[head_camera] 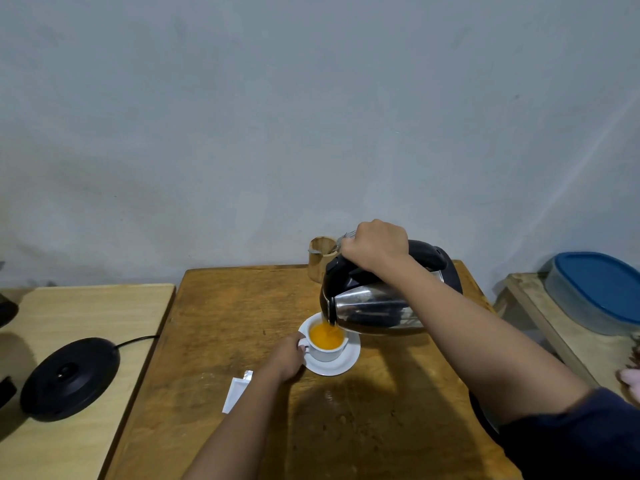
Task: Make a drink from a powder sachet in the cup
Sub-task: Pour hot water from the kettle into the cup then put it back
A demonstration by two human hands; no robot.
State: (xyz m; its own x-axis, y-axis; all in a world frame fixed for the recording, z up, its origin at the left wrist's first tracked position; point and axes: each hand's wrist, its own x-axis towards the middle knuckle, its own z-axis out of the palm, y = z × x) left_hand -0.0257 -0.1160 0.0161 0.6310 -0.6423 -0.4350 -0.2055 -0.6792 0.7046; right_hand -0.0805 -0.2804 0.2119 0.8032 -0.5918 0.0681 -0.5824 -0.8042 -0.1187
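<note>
A white cup [325, 352] stands on a white saucer [343, 363] in the middle of the brown wooden table [242, 306]. Orange liquid fills the cup. My right hand [375, 249] grips the black handle of a steel kettle [377, 310], tilted with its spout over the cup and water running in. My left hand [289, 356] holds the cup's handle at its left side. A torn white sachet [237, 391] lies flat on the table just left of my left forearm.
The black kettle base [69, 377] with its cord sits on a lighter table [104, 306] at the left. A wooden holder [320, 258] stands at the table's back edge behind the kettle. A blue-lidded container [595, 289] rests on a bench at the right.
</note>
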